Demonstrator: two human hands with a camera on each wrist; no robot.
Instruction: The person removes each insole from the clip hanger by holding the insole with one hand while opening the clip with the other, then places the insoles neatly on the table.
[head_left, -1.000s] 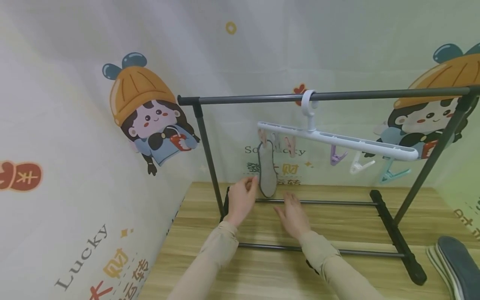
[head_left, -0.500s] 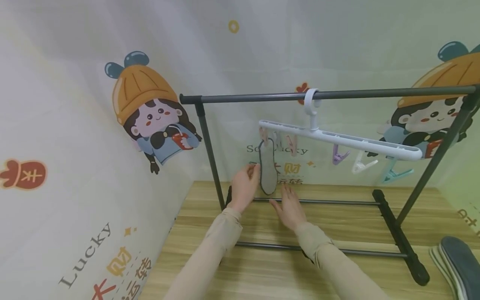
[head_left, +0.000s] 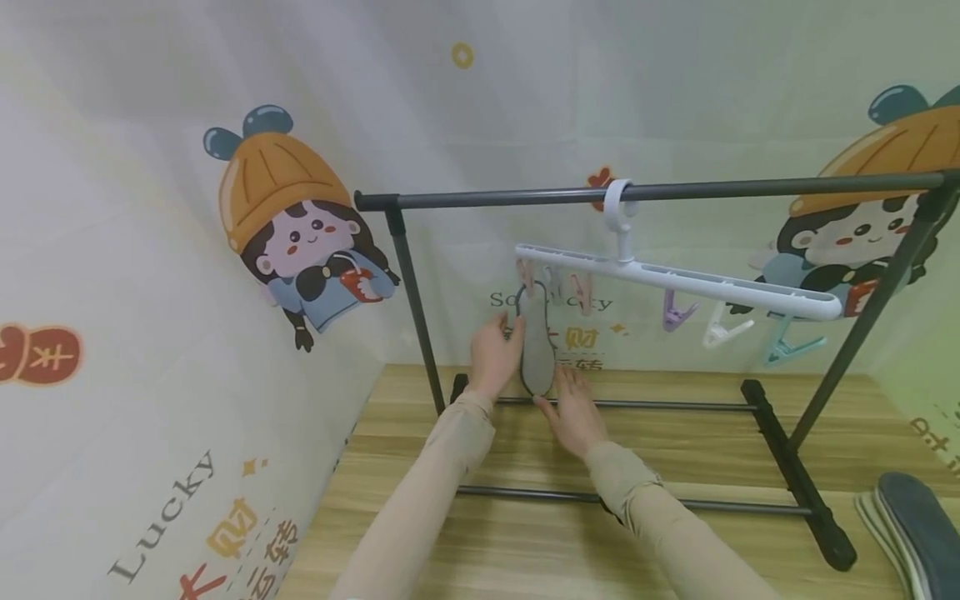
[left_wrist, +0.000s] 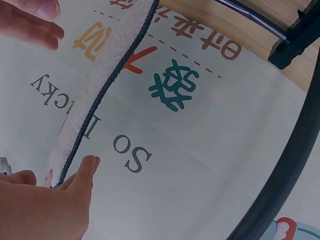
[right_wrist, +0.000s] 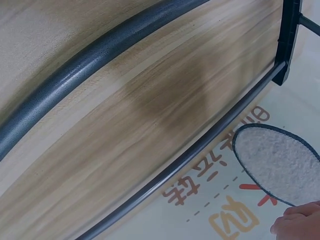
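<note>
A grey insole [head_left: 536,350] with a dark edge hangs upright from a pink clip [head_left: 526,272] at the left end of a white clip hanger [head_left: 675,282]. Seen edge-on in the left wrist view, the insole [left_wrist: 95,90] has a fluffy pale face. My left hand [head_left: 497,357] is at its left edge, thumb and index finger apart, the thumb overlapping the edge. Beside its lower right edge is my right hand [head_left: 577,417], fingers fairly straight and thumb near the bottom tip. The right wrist view catches only part of the right hand [right_wrist: 300,224], by the insole's rim.
The hanger hooks over the top bar [head_left: 487,198] of a dark rack. Further clips include a purple one [head_left: 677,312], a white one [head_left: 723,329] and a teal one [head_left: 793,343]. Stacked insoles [head_left: 918,529] lie at the right. Low rails [head_left: 675,406] cross the wooden surface.
My left hand has moved up and right to the insole's edge, its thumb and index finger now apart. The right hand has shifted slightly up and left towards the insole's lower end.
</note>
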